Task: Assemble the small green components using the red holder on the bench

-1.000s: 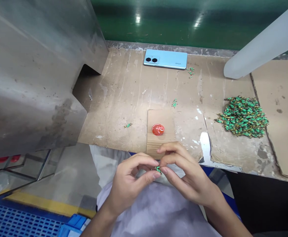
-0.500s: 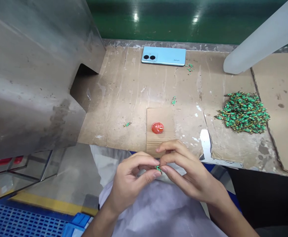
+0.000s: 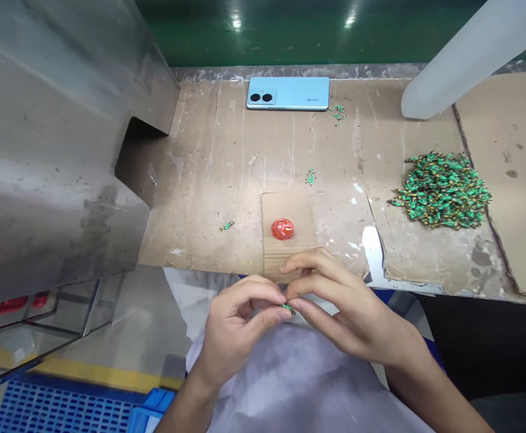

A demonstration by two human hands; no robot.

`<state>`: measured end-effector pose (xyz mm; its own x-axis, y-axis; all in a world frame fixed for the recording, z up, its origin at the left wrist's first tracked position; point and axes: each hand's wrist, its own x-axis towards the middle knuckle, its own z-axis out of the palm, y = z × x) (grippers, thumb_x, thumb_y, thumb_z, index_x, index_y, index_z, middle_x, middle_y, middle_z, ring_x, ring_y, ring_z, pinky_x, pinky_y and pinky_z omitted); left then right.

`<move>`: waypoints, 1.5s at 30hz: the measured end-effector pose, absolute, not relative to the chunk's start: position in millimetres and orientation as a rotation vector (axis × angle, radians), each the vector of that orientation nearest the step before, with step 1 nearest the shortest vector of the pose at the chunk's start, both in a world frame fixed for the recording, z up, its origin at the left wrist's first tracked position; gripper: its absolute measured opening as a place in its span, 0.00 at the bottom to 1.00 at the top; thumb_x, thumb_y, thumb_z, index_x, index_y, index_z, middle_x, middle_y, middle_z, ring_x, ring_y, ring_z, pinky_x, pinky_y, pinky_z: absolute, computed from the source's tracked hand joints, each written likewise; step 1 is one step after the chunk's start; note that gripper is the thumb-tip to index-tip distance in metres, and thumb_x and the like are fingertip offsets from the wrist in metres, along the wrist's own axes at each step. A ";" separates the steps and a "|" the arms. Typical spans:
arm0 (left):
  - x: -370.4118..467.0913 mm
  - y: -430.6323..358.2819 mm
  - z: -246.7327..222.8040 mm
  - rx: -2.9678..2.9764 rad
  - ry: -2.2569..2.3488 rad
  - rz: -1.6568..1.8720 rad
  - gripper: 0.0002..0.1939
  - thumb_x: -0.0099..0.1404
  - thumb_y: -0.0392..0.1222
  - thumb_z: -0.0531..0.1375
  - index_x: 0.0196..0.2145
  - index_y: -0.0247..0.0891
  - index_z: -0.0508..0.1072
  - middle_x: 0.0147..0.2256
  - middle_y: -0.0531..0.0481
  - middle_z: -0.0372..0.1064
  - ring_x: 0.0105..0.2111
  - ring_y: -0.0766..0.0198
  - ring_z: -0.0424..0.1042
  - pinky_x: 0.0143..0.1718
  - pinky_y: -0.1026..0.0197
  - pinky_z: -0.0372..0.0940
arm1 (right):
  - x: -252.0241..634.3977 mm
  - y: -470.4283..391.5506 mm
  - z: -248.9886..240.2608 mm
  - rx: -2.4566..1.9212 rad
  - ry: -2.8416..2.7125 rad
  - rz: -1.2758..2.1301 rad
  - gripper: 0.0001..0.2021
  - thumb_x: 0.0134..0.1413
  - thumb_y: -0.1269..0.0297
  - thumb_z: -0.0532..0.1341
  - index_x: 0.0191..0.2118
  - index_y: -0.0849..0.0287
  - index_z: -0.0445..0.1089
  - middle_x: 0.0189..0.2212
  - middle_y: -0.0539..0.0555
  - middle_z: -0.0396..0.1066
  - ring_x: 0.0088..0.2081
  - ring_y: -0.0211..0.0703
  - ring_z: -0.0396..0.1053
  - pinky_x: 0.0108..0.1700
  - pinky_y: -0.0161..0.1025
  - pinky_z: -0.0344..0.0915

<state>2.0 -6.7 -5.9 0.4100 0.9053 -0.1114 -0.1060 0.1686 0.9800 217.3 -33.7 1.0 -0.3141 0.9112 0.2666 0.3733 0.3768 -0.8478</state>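
A small green piece with dark ends (image 3: 288,308) is pinched between my two hands, just in front of the table edge. My left hand (image 3: 243,328) grips it with thumb and forefinger. From the other side, the thumb and fingertips of my right hand (image 3: 341,304) close on the same piece, partly covering it. Beyond my hands, a small red round dish (image 3: 282,229) sits on a cardboard piece (image 3: 285,260). One more green piece (image 3: 227,226) lies to its left, and a few tiny green bits (image 3: 310,177) lie behind it.
A heap of green and gold pieces (image 3: 445,191) lies at the right. At the back are a light blue phone (image 3: 288,94) and more green bits (image 3: 338,113). A pale tube (image 3: 465,60) slants over the back right. A metal housing (image 3: 64,144) stands at the left.
The view has shifted slightly, so the table things sit a little further left and higher. Both hands keep their pinch on the green piece, with only slight finger movement.
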 end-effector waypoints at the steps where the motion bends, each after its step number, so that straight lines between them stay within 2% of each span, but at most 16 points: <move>1: 2.5 -6.5 -5.5 1.160 0.868 0.865 0.04 0.66 0.36 0.76 0.38 0.43 0.86 0.34 0.52 0.81 0.33 0.67 0.79 0.33 0.70 0.76 | 217.3 -33.7 1.1 -1.115 -1.861 0.875 0.05 0.76 0.71 0.60 0.48 0.59 0.73 0.52 0.58 0.72 0.56 0.41 0.72 0.60 0.37 0.72; 8: 2.4 -7.3 -5.6 1.053 0.829 0.845 0.05 0.68 0.35 0.74 0.40 0.45 0.85 0.35 0.55 0.80 0.31 0.70 0.80 0.33 0.71 0.78 | 213.1 -35.7 -0.1 -1.094 -1.812 0.857 0.05 0.74 0.73 0.60 0.48 0.60 0.74 0.52 0.57 0.72 0.56 0.39 0.73 0.59 0.33 0.71; 19: 3.0 -9.2 -10.4 0.848 0.714 0.842 0.07 0.70 0.33 0.72 0.43 0.44 0.85 0.37 0.55 0.79 0.33 0.71 0.81 0.36 0.72 0.79 | 207.8 -39.0 -4.0 -1.057 -1.808 0.807 0.07 0.72 0.75 0.60 0.49 0.62 0.74 0.52 0.59 0.72 0.53 0.40 0.73 0.55 0.36 0.72; 26: 1.5 -9.1 -11.6 0.898 0.747 0.856 0.06 0.69 0.34 0.73 0.42 0.44 0.85 0.37 0.54 0.78 0.34 0.71 0.77 0.35 0.73 0.77 | 208.4 -38.3 -4.6 -1.019 -1.841 0.792 0.07 0.74 0.69 0.61 0.52 0.63 0.74 0.52 0.59 0.72 0.53 0.43 0.73 0.56 0.38 0.72; 36: 1.5 -8.9 -10.9 1.047 0.803 0.951 0.05 0.65 0.36 0.77 0.37 0.42 0.86 0.34 0.52 0.81 0.34 0.68 0.80 0.33 0.73 0.76 | 206.8 -38.9 -2.5 -1.003 -1.818 0.817 0.07 0.73 0.71 0.62 0.52 0.61 0.73 0.51 0.57 0.74 0.53 0.41 0.74 0.57 0.36 0.72; 45: 4.2 -5.8 -3.7 1.163 0.833 1.046 0.07 0.60 0.35 0.80 0.34 0.41 0.87 0.30 0.51 0.82 0.29 0.67 0.80 0.29 0.73 0.74 | 200.2 -39.5 -3.8 -0.969 -1.741 0.875 0.07 0.74 0.70 0.61 0.53 0.58 0.71 0.46 0.57 0.77 0.48 0.43 0.77 0.50 0.40 0.77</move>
<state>4.2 -5.8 -3.7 0.3164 0.9486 0.0044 -0.2084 0.0650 0.9759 200.2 -39.5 -3.8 -0.2584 0.8896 0.3767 0.2285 0.4351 -0.8709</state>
